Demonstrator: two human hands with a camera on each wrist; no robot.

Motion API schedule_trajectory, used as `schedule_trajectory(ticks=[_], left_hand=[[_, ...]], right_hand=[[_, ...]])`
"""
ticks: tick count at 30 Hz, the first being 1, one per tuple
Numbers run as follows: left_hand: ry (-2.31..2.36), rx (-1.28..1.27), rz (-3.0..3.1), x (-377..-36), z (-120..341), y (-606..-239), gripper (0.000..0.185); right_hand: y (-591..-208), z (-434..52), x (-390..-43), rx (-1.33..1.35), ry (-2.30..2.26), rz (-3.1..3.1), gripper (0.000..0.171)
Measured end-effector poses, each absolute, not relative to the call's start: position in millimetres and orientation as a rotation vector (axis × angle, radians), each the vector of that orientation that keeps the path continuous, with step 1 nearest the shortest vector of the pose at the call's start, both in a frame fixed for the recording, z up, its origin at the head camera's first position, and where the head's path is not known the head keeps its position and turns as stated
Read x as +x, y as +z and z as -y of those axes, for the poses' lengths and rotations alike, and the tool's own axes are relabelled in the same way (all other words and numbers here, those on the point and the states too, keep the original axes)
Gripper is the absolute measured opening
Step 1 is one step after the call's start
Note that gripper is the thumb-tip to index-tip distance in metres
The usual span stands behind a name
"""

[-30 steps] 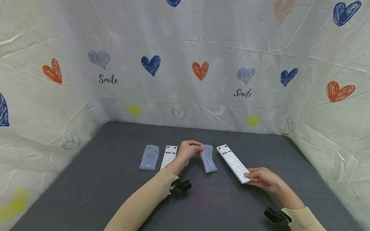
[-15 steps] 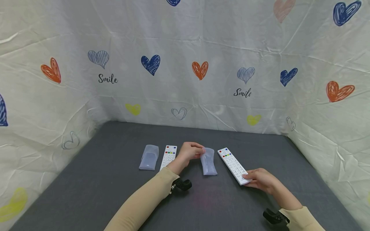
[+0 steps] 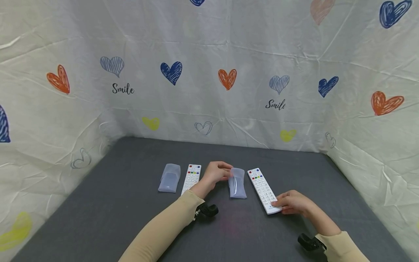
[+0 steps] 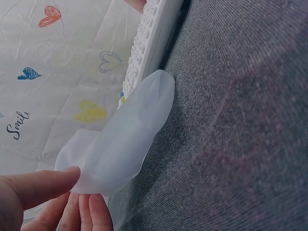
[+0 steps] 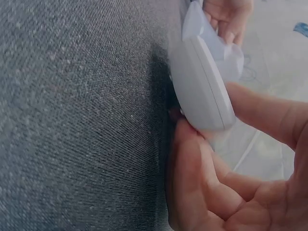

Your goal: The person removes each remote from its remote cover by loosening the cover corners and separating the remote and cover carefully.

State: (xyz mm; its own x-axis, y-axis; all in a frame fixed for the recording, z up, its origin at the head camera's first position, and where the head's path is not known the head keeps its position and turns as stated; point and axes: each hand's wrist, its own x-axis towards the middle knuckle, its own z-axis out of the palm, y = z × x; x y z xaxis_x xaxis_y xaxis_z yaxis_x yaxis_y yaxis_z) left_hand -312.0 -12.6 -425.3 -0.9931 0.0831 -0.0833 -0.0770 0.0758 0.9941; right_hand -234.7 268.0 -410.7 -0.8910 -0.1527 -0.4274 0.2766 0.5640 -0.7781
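My left hand (image 3: pixel 216 173) pinches the upper end of a translucent silicone sleeve (image 3: pixel 237 185), thumb on one face and fingers behind it. In the left wrist view the sleeve (image 4: pixel 127 130) looks limp, its wider end between thumb and fingers. A white remote control (image 3: pixel 263 189) with coloured buttons lies just right of the sleeve, tilted slightly. Its near end is held by my right hand (image 3: pixel 292 203), thumb on top and fingers at the side and underneath. The right wrist view shows the remote's smooth end (image 5: pixel 202 86) close over the cloth.
A second translucent sleeve (image 3: pixel 169 178) lies on the dark grey cloth-covered table (image 3: pixel 98 218) to the left. Beside it is another white remote (image 3: pixel 191 176), partly covered by my left forearm. A white curtain (image 3: pixel 209 91) printed with hearts stands round the back and sides.
My left hand has brought the sleeve slightly nearer and to the right, and it stands straighter. The right hand has turned the remote more upright, its near end shifting left and toward me.
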Motion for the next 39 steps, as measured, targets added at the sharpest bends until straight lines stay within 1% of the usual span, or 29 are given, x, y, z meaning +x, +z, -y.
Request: schedule_trajectory(ticks=[9,16,23,39], left_hand=[[2.036,0.013,-2.237,-313.5,11.4,-426.1,0.027],[2.005,0.013,-2.265,-315.1,12.0,-427.4,0.025],[1.974,-0.003,-2.279,-313.5,11.2,-426.6,0.023],[1.940,-0.068,-2.281,-311.0,8.8,-429.7,0.024]], right_hand=[[-414.6,-266.3,-235.6,-0.021,-1.296,-2.276,0.043],[-414.4,-259.5,-234.1,-0.015,-1.282,-2.272,0.042],[-415.9,-258.4,-235.8,-0.080,-1.286,-2.214,0.036],[-418.9,-258.9,-237.8,-0.088,-1.318,-2.156,0.037]])
